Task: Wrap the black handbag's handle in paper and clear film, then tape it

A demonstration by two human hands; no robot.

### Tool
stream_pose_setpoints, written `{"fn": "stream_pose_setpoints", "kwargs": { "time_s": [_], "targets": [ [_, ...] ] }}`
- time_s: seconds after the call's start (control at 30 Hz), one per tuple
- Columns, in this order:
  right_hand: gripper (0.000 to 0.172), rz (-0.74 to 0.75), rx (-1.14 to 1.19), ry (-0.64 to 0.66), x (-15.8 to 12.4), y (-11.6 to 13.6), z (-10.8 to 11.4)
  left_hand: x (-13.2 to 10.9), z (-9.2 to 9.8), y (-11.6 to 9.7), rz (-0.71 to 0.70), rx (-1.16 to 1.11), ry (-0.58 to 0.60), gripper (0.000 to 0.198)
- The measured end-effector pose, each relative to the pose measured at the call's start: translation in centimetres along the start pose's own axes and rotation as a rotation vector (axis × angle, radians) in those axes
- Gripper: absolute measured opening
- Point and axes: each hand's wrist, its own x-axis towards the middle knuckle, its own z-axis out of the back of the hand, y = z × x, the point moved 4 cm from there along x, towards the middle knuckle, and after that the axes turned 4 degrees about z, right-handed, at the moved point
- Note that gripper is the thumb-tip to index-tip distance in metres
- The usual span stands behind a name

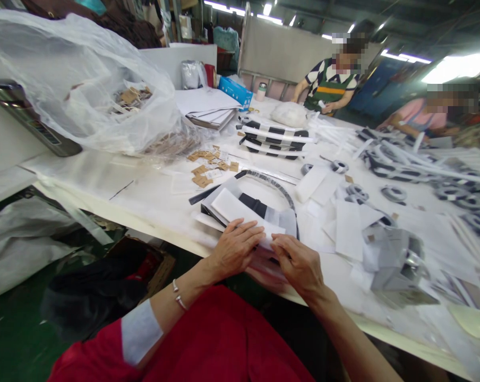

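My left hand (235, 248) lies curled on a white folded paper wrap (240, 211) at the near edge of the white table (144, 196), fingers pressed down on its lower corner. My right hand (299, 265) pinches the same corner from the right; the two hands almost touch. The wrap covers a black item (253, 203), and a black curved strap (280, 188) arcs behind it. A bracelet sits on my left wrist.
A large clear plastic bag (80, 85) with brown tags lies at the far left. Loose brown tags (208, 164), a black-and-white striped stack (274, 139), tape rolls (393, 193), white sheets and a grey dispenser (399, 262) cover the table. Two other people work at the far side.
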Motion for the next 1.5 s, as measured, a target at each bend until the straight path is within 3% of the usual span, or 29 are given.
{"fn": "stream_pose_setpoints", "kwargs": {
  "time_s": [0.1,0.27,0.4,0.57,0.7,0.83,1.03,1.1,1.2,1.33,1.5],
  "targets": [
    [0.021,-0.091,-0.01,-0.017,0.4,-0.6,-0.5,0.4,0.5,-0.4,0.03,-0.061,0.019,0.038],
    [0.025,-0.313,0.055,0.034,0.8,-1.9,-0.7,1.7,-0.1,-1.0,0.218,-0.041,-0.179,0.016],
    [0.022,-0.427,0.184,0.101,1.4,-3.3,-1.1,2.4,-0.9,-1.4,0.25,0.03,-0.256,0.022],
    [0.023,-0.504,0.262,0.151,2.0,-4.8,-2.3,2.7,-1.4,-1.4,0.235,0.144,-0.261,0.024],
    [0.023,-0.545,0.274,0.109,1.8,-5.2,-2.8,3.3,-1.7,-1.4,0.248,0.182,-0.254,0.022],
    [0.022,-0.67,0.402,0.136,1.5,-5.9,-3.3,4.0,-1.8,-1.3,0.275,0.219,-0.228,0.022],
    [0.017,-0.831,0.536,0.37,2.9,-6.7,-3.5,4.4,-1.7,-1.5,0.26,0.26,-0.181,0.02],
    [0.016,-0.783,0.38,0.451,3.9,-6.3,-3.3,4.3,-1.7,-1.6,0.257,0.27,-0.16,0.02],
    [0.016,-0.568,0.073,0.456,4.7,-5.0,-3.3,3.9,-1.5,-1.8,0.252,0.276,-0.173,0.021],
    [0.016,-0.37,0.076,0.247,2.8,-3.6,-4.0,2.8,-1.9,-1.9,0.229,0.235,-0.205,0.023],
    [0.021,-0.343,0.169,0.014,0.0,-3.6,-4.7,2.2,-2.6,-1.7,0.243,0.181,-0.235,0.022]
  ]
}}
